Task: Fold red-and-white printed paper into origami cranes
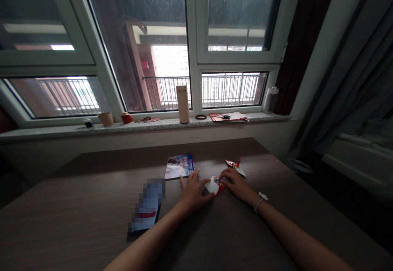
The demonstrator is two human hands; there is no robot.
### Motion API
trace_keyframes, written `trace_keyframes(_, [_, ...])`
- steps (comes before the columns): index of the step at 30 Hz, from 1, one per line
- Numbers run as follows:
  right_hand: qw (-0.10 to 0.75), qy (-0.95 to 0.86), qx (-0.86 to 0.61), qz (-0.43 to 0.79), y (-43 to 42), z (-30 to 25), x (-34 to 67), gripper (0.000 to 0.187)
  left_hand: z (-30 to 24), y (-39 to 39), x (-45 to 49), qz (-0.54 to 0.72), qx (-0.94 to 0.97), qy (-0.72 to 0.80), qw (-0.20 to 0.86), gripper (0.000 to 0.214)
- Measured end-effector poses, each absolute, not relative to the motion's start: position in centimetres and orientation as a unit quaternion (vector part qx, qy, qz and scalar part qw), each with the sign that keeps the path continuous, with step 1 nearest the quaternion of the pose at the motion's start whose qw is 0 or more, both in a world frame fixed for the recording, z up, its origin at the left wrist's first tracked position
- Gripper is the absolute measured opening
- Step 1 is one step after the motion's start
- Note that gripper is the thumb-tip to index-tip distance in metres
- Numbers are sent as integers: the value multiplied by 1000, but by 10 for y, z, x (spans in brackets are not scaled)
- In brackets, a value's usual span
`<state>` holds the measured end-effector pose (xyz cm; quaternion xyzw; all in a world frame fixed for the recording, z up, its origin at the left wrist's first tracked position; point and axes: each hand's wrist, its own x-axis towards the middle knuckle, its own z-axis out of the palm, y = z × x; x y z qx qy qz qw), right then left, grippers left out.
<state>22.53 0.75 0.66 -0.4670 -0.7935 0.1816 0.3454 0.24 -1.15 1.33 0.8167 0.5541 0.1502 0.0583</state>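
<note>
A small piece of folded paper (pixel 211 186), white with red and patterned parts, lies on the table between my hands. My left hand (pixel 193 193) holds its left side with thumb and index finger, while the other fingers reach out over the table. On its right side, the bent fingers of my right hand (pixel 235 182) press and pinch the edge; the fingertips partly cover it. Just beyond my right hand rests a folded paper crane (pixel 238 166) in white and red, partly hidden by that hand. A colourful square booklet or paper stack (pixel 179 165) lies beyond my left hand.
A phone (pixel 149 205) with a blurred screen lies left of my left forearm. Along the windowsill (pixel 166 125) stand a beige thermos (pixel 183 105), a paper cup (pixel 106 119), a red spool-like item (pixel 126 118), papers with scissors (pixel 229 117) and a clear bottle (pixel 270 100).
</note>
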Motion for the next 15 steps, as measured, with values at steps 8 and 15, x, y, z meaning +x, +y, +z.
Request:
trace_keyframes(8, [329,-774,-523,143,14,-5,217,21,14,-11,2,147,820,548,66,54])
trace_keyframes(15, [311,-753,-566,130,13,-5,205,20,18,-10,2,124,821,552,80,57])
